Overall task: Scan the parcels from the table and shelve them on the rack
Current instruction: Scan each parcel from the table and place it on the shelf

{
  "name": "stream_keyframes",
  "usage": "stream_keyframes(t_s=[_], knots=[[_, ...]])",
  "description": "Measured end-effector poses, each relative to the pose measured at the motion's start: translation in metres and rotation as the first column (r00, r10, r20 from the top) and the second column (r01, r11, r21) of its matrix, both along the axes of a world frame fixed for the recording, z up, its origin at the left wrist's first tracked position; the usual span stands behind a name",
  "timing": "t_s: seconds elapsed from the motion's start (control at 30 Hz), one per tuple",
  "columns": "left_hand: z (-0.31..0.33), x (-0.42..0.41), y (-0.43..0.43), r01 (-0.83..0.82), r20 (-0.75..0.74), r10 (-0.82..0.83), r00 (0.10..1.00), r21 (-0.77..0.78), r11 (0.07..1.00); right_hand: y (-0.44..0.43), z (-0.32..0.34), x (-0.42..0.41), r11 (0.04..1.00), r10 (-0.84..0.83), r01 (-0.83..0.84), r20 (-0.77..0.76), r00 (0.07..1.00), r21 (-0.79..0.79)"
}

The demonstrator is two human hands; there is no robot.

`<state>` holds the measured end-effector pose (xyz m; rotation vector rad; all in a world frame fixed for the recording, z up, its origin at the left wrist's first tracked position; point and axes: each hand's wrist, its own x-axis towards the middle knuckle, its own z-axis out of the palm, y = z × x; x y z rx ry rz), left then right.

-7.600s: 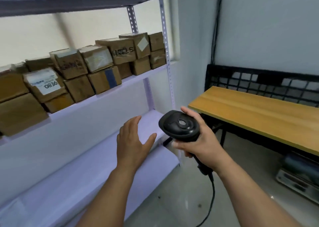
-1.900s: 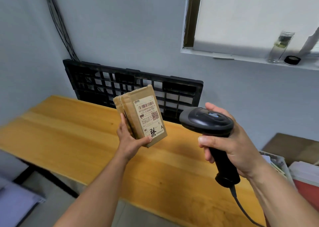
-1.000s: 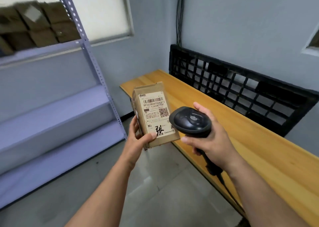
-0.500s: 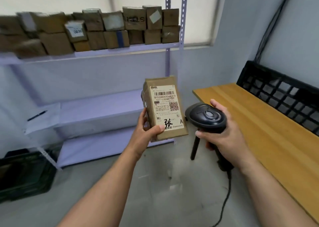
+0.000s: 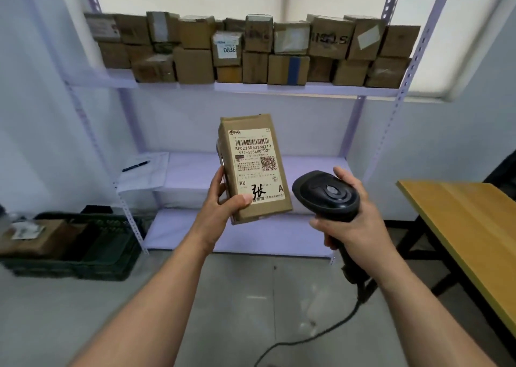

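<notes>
Left hand (image 5: pixel 223 199) is wrapped round the bottom corner of the parcel (image 5: pixel 255 168), thumb on the label, holding it upright with the barcode facing me. Right hand (image 5: pixel 354 221) is curled round the grip of the scanner (image 5: pixel 325 193), just beside the parcel. The rack (image 5: pixel 279 88) is straight ahead, top shelf packed with boxes (image 5: pixel 279 51). Looks like the scan-then-shelve bit. Next it needs the scanner aimed at that barcode, if not done, then a free spot, probably the middle shelf (image 5: pixel 190 176).

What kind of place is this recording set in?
Probably a small parcel storage room: a metal rack stacked with cardboard boxes, a labelled parcel in the left hand, a corded barcode scanner in the right hand.
</notes>
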<state>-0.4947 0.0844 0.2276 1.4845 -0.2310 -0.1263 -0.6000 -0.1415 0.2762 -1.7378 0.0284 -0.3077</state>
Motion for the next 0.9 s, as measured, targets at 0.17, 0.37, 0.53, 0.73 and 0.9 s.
stream_keyframes(t_s=[0.17,0.37,0.53,0.73,0.9], knots=[[0.006,0.057,0.031,-0.073,-0.015,0.074,0.997,0.027,0.997,0.022,0.004,0.083,0.996,0.087,-0.087,0.017,0.996,0.023],[0.038,0.134,0.062,-0.163,0.025,0.162,0.987,0.033,0.986,0.045,0.028,0.182,0.98,0.198,-0.2,0.075,0.977,0.011],[0.067,0.176,0.088,-0.238,0.11,0.228,0.967,0.089,0.967,0.057,0.047,0.246,0.957,0.291,-0.291,0.112,0.95,-0.019],[0.091,0.208,0.138,-0.337,0.149,0.322,0.935,0.091,0.937,0.089,0.053,0.3,0.935,0.355,-0.351,0.11,0.928,-0.052],[0.106,0.245,0.187,-0.381,0.151,0.364,0.919,0.101,0.919,0.124,0.056,0.334,0.933,0.36,-0.354,0.11,0.926,-0.068]])
